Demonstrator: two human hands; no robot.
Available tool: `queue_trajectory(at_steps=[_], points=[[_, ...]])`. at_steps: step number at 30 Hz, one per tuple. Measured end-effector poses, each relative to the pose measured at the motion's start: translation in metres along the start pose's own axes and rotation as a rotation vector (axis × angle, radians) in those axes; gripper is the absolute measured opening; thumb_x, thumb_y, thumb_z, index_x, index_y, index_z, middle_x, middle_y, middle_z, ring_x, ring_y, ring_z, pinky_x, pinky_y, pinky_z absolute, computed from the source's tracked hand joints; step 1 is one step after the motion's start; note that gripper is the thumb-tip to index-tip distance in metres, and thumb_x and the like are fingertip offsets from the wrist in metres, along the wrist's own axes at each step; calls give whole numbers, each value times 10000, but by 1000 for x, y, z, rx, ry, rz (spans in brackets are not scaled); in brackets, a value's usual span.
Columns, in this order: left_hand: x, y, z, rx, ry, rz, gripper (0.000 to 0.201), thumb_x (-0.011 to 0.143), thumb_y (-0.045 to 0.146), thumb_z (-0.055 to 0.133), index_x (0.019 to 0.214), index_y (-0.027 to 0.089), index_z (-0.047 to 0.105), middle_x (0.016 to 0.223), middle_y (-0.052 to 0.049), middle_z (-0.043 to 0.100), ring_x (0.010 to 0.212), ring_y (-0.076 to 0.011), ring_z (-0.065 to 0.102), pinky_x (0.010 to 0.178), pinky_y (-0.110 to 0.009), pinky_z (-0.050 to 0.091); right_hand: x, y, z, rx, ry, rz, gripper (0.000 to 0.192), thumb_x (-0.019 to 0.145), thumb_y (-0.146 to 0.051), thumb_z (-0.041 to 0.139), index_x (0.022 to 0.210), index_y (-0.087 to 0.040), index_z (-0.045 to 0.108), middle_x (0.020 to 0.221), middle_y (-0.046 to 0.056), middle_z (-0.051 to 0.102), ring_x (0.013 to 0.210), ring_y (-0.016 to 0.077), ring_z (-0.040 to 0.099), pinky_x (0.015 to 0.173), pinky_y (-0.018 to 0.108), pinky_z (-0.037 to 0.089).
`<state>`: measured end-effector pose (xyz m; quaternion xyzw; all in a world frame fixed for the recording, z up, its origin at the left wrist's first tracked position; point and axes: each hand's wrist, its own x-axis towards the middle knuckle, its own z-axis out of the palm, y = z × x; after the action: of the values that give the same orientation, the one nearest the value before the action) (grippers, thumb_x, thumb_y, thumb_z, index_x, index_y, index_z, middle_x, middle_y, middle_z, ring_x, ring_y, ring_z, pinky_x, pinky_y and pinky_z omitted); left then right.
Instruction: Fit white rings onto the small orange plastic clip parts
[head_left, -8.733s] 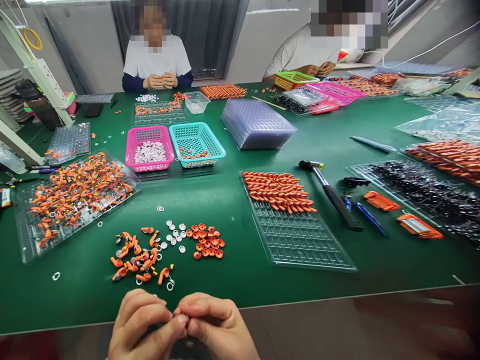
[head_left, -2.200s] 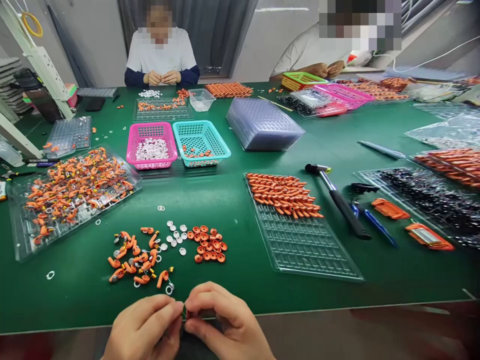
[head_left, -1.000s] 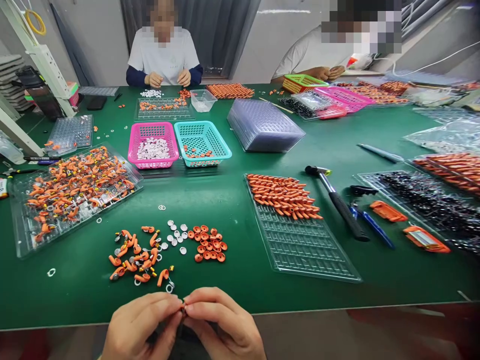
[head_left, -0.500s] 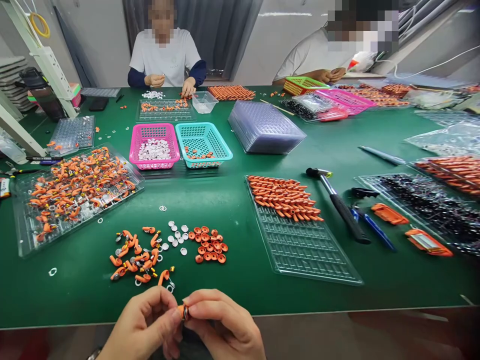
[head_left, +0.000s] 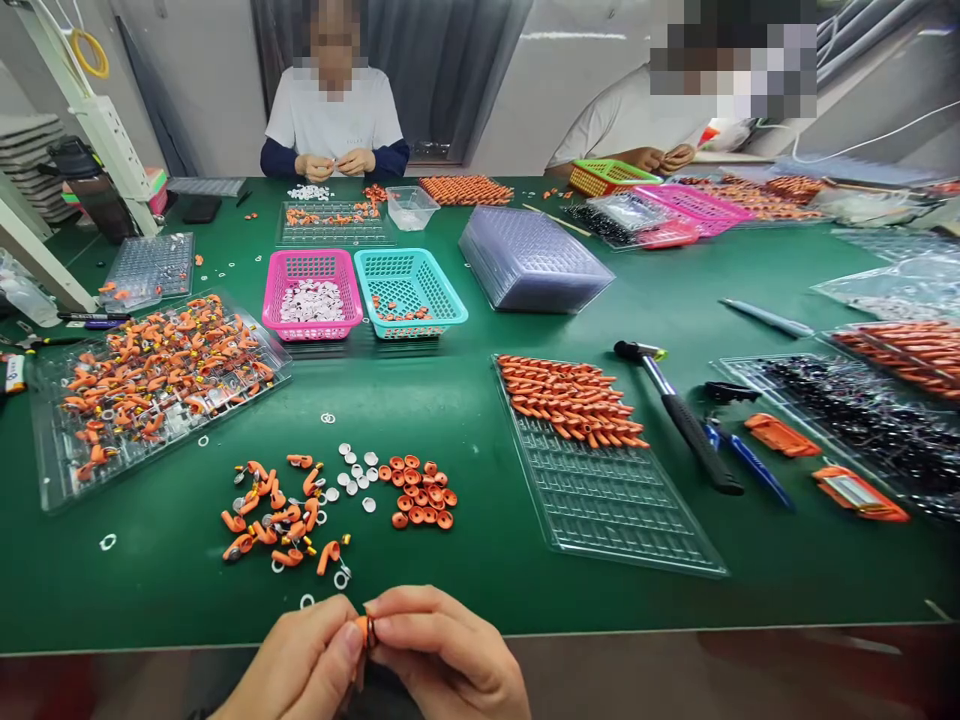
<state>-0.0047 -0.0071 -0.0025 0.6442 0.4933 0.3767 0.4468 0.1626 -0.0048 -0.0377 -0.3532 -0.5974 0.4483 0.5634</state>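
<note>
Mostly, the small orange part (head_left: pixel 365 630) is hidden by the fingertips around it, low in the view near the table's front edge. The left hand (head_left: pixel 304 662) pinches it from its side with thumb and forefinger, and the right hand (head_left: pixel 450 652) grips the other side with its fingertips. The lower fingers of both hands are curled and partly covered, so I cannot tell whether they touch it. Both wrists run into the bottom of the view. Just beyond the left hand, 1 white ring (head_left: pixel 307 601) shows only in part. On the right, the black parts (head_left: pixel 862 420) are cut off by the picture's edge. Across the green table (head_left: pixel 420 400), what the 2 co-workers hold is too small to make out.

Faint print on a white shirt (head_left: pixel 330 130) cannot be read, nor can the mark on a white label (head_left: pixel 15 374) at the far left.

What shows of the held part is bright orange and rounded, with a dark, partly shiny rim toward the right hand. Near it lie loose curved orange pieces (head_left: pixel 291 515), white discs (head_left: pixel 369 505) and round orange caps (head_left: pixel 412 477).
</note>
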Motion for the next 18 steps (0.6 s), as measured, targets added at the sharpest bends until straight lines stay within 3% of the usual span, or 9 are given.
queue_trajectory(at_steps=[4, 8, 11, 18], points=[[1, -2, 2, 40, -81, 55, 440, 1018, 468, 351, 674, 234, 493, 565, 36, 503, 475, -119, 462, 468, -212, 416, -1, 0, -2, -21, -23, -27, 446, 808, 13, 724, 1088, -333, 748, 984, 35, 768, 822, 184, 748, 743, 254, 626], [-2, -5, 5, 76, -67, 109, 414, 1036, 454, 291, 730, 239, 471, 621, 27, 500, 523, -133, 468, 503, -234, 402, -3, 0, -2, 5, -21, -1, 435, 807, 5, 727, 1075, -336, 754, 976, 36, 770, 809, 192, 748, 723, 266, 634], [-4, -8, 5, 96, -69, 109, 385, 1042, 428, 293, 749, 241, 460, 634, 33, 482, 539, -132, 453, 516, -234, 388, -4, 0, -1, 37, -1, 14, 432, 799, 8, 733, 1062, -334, 759, 973, 32, 769, 804, 189, 746, 723, 262, 634], [-2, -8, -1, 128, -197, 67, 417, 1045, 445, 258, 717, 231, 400, 620, 44, 437, 530, -123, 418, 486, -240, 322, -4, 1, -1, 54, -33, -2, 467, 794, 44, 721, 1081, -323, 753, 982, 41, 762, 810, 180, 749, 719, 244, 636]])
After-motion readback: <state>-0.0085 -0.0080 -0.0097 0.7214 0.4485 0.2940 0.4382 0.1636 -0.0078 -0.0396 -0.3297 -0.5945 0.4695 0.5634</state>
